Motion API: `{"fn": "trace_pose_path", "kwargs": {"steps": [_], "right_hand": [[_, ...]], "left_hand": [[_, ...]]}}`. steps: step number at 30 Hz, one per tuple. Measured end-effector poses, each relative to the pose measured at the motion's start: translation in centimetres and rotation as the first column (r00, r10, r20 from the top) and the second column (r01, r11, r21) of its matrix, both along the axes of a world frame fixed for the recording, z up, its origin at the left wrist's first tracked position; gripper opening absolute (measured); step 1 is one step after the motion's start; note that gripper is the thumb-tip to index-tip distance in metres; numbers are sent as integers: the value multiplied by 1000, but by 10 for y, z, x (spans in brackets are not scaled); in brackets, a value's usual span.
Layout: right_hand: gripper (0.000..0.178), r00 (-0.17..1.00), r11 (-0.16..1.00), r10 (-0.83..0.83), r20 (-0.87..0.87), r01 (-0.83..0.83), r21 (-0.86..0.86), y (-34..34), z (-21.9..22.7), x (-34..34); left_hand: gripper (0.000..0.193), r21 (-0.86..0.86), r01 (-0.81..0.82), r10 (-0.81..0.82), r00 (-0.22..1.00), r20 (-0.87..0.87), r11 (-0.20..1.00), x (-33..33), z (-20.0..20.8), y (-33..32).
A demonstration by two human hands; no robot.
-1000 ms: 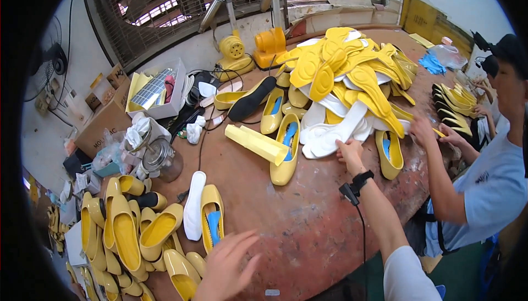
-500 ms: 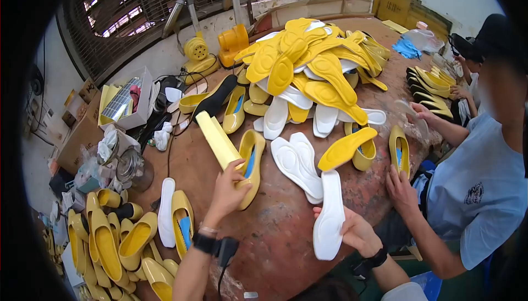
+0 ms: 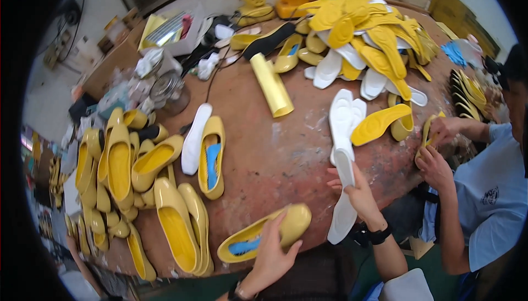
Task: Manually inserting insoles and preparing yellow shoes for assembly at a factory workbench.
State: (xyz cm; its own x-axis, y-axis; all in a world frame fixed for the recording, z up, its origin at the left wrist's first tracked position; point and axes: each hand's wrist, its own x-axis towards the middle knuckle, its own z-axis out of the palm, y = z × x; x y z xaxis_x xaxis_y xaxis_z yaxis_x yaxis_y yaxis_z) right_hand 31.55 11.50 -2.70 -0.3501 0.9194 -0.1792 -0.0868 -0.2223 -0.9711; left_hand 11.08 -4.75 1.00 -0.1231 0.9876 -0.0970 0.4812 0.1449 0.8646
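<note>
My left hand point(image 3: 271, 258) grips a yellow slip-on shoe point(image 3: 297, 221) by its toe half, at the table's front edge. A blue patch shows inside that shoe. To its right, my right hand point(image 3: 363, 197) holds a white insole point(image 3: 342, 219), tilted nearly edge-on. Just beyond it lie white insoles point(image 3: 342, 117), overlapping, with a yellow insole point(image 3: 379, 125) resting against another yellow shoe point(image 3: 404, 128). Left of the middle, a yellow shoe with a blue patch point(image 3: 213, 163) lies beside a single white insole point(image 3: 196, 139).
Yellow and white insoles are heaped point(image 3: 379, 31) at the back. Finished-looking yellow shoes point(image 3: 120, 163) crowd the left. A pale yellow roll point(image 3: 272, 86) lies mid-table. A co-worker point(image 3: 489, 191) at the right handles a shoe point(image 3: 428, 139). A glass jar point(image 3: 169, 93) stands back left.
My left hand has carried the shoe away from the yellow roll to the front edge. The insole in my right hand has turned edge-on. The whole view has shifted toward the left side of the table.
</note>
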Motion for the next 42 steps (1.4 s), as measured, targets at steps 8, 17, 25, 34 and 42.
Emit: {"fn": "trace_pose_path", "kwargs": {"steps": [8,17,25,34,42], "right_hand": [[47,911,964,-109,397,-1,265,-25,52,14],[43,721,347,143,678,-678,648,-68,35,-83],[30,757,453,376,535,-653,606,-102,-31,-148],[28,709,498,430,558,-702,508,-120,-37,-172],[31,631,447,427,647,-770,456,-124,-37,-171]], "left_hand": [[45,61,-17,55,706,-706,998,-41,-2,-36],[61,253,2,116,886,-449,968,-102,-63,-67],[132,440,-240,312,945,-96,865,-93,-110,-76],[136,443,-210,254,966,-41,872,-98,-109,-79],[115,283,-215,190,975,113,935,-105,-99,-79]]}}
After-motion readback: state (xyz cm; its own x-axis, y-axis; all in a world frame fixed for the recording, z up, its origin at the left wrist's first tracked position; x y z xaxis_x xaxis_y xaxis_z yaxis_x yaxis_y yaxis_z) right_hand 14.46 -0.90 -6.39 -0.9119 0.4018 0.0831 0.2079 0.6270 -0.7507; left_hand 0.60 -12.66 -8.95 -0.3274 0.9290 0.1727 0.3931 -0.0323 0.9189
